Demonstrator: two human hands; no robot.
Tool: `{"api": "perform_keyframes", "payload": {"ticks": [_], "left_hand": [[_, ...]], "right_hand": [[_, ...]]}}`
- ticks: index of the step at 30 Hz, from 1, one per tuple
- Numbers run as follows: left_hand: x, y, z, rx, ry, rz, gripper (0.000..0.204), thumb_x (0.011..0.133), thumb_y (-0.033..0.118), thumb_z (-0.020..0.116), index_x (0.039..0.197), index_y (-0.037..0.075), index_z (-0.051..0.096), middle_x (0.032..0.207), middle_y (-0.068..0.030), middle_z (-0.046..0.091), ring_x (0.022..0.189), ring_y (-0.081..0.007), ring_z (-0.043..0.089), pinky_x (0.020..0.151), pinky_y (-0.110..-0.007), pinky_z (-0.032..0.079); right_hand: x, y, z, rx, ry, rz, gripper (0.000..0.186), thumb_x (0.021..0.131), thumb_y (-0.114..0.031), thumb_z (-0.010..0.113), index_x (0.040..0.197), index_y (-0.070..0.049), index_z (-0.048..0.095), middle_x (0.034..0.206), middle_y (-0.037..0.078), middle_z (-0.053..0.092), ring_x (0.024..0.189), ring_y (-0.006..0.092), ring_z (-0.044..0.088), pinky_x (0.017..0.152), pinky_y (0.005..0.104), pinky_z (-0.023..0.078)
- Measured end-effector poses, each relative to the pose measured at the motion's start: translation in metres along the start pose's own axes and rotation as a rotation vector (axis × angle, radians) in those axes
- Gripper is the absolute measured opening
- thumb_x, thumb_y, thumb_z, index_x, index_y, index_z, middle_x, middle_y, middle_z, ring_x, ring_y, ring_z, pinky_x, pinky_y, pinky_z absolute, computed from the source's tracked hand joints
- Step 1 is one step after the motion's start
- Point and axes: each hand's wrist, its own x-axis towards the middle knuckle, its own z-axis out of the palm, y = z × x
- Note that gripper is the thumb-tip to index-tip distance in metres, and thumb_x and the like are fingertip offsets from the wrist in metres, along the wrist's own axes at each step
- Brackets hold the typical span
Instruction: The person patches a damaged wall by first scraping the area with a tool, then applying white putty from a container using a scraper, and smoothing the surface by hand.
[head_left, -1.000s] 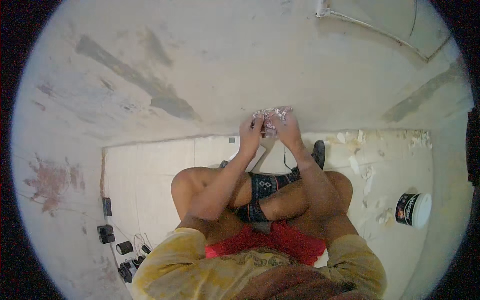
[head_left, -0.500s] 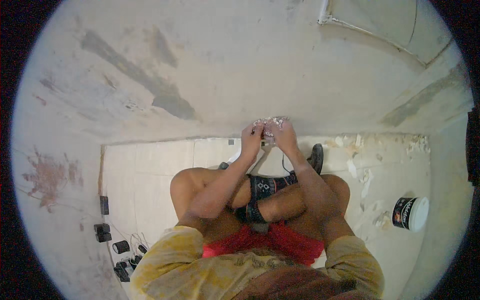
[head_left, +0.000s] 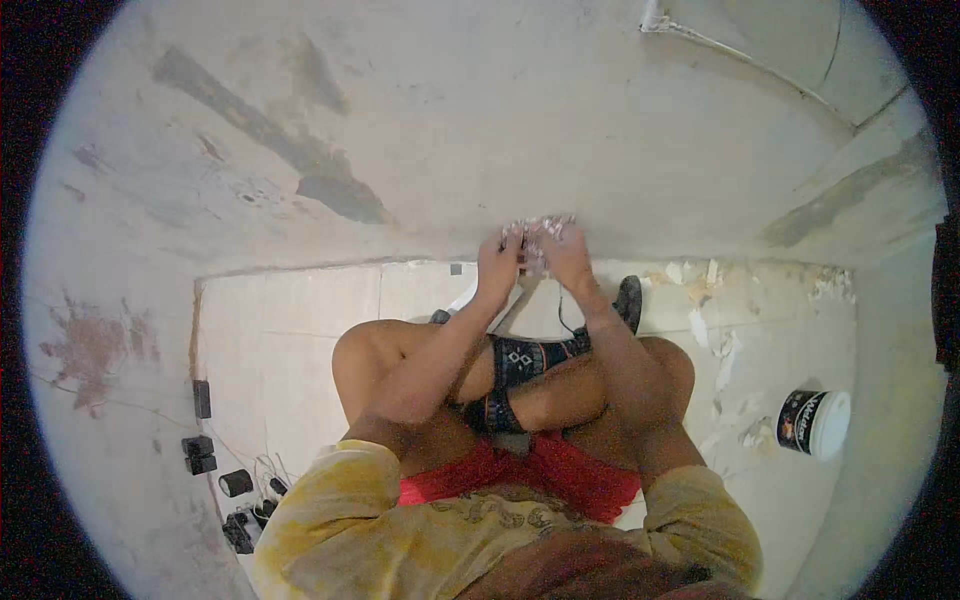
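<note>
Low against the wall [head_left: 480,130], just above where it meets the floor, both my hands are close together on a crumpled pinkish-white thing with pale specks [head_left: 537,236]. My left hand [head_left: 497,268] is closed on its left side, the fingers curled inward. On the other side my right hand [head_left: 568,260] is closed on it too. The thing is small and smeared, so its kind does not show. Beneath the hands, a pale greyish strip [head_left: 516,305] slants down toward my crossed legs; whether it joins the held thing I cannot tell.
A black-and-white bucket [head_left: 815,424] lies at the right. Pale flakes [head_left: 728,355] are strewn over the floor's right side. Black blocks [head_left: 199,455], thin cables and a black cylinder [head_left: 235,483] lie at the left wall. A dark shoe [head_left: 628,303] is right of my hands.
The whole view has shifted slightly, so wall and floor sit a little higher and further left. My hands keep hold of the crumpled thing at nearly the same spot.
</note>
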Motion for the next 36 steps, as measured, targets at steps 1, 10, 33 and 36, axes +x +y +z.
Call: {"api": "perform_keyframes", "payload": {"ticks": [1, 10, 33, 36], "left_hand": [[0.002, -0.003, -0.003, 0.0, 0.002, 0.006, 0.037, 0.099, 0.036, 0.055, 0.096, 0.0, 0.065, 0.083, -0.0077, 0.064, 0.071, -0.016, 0.06, 0.064, -0.032, 0.05], [0.007, -0.013, 0.001, -0.036, -0.036, -0.114, 0.036, 0.099, 0.036, 0.056, 0.097, 0.001, 0.063, 0.085, -0.007, 0.063, 0.075, -0.0142, 0.057, 0.062, -0.033, 0.05], [0.002, 0.017, -0.009, 0.094, 0.042, 0.059, 0.041, 0.099, 0.038, 0.055, 0.101, -0.002, 0.064, 0.083, -0.006, 0.063, 0.073, -0.0149, 0.057, 0.065, -0.032, 0.048], [-0.005, 0.018, -0.001, 0.148, 0.004, 0.038, 0.038, 0.099, 0.035, 0.054, 0.1, -0.001, 0.065, 0.082, -0.0063, 0.064, 0.073, -0.0151, 0.058, 0.064, -0.032, 0.048]], "right_hand": [[-0.003, 0.004, 0.004, -0.15, 0.01, 0.064, 0.026, 0.093, -0.021, 0.061, 0.098, 0.005, 0.062, 0.088, 0.011, 0.068, 0.075, 0.0171, 0.063, 0.068, 0.0336, 0.052], [0.007, 0.038, 0.003, -0.221, 0.067, 0.098, 0.025, 0.092, -0.02, 0.061, 0.095, 0.004, 0.063, 0.082, 0.012, 0.067, 0.078, 0.0225, 0.066, 0.071, 0.0381, 0.052], [0.007, 0.0, 0.008, -0.204, 0.056, 0.006, 0.032, 0.093, -0.025, 0.062, 0.095, 0.007, 0.065, 0.086, 0.015, 0.068, 0.079, 0.0198, 0.065, 0.071, 0.0365, 0.052], [0.002, 0.003, 0.001, 0.026, -0.043, 0.102, 0.033, 0.093, -0.026, 0.062, 0.097, 0.007, 0.065, 0.088, 0.016, 0.068, 0.083, 0.0209, 0.064, 0.076, 0.0381, 0.051]]}}
